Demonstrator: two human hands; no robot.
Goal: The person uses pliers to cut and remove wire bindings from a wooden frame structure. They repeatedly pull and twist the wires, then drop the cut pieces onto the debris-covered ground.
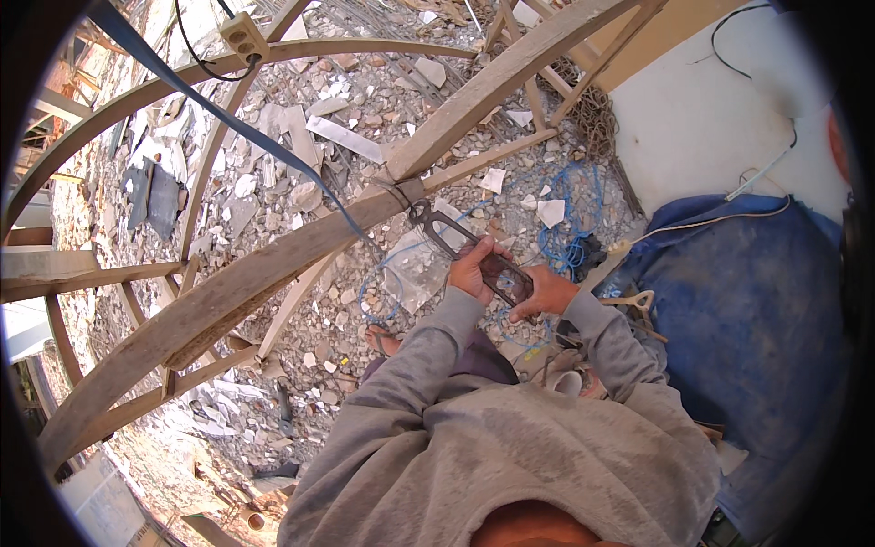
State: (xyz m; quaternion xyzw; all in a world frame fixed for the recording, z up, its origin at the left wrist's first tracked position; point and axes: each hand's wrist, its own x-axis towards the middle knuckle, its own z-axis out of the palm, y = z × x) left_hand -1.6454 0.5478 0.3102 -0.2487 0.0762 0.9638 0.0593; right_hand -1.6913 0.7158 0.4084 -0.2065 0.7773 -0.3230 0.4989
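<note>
A pair of dark metal pincers (445, 239) reaches from my hands up to a wooden beam joint (401, 193). Their jaws sit at the wire (394, 190) wound around that joint; whether they bite on it is too small to tell. My left hand (471, 272) is closed about the handles at mid-length. At the handle ends, my right hand (550, 291) is closed too, its thumb lying along the near side. Between the two hands the handles stand apart.
Rubble (365, 100) with broken tile covers the ground. A long wooden beam (219, 283) crosses in front of me. A blue strap (228, 118) and a socket block (244, 38) hang at the upper left. Blue string (567, 239) lies tangled near a blue tarp (738, 310) on the right.
</note>
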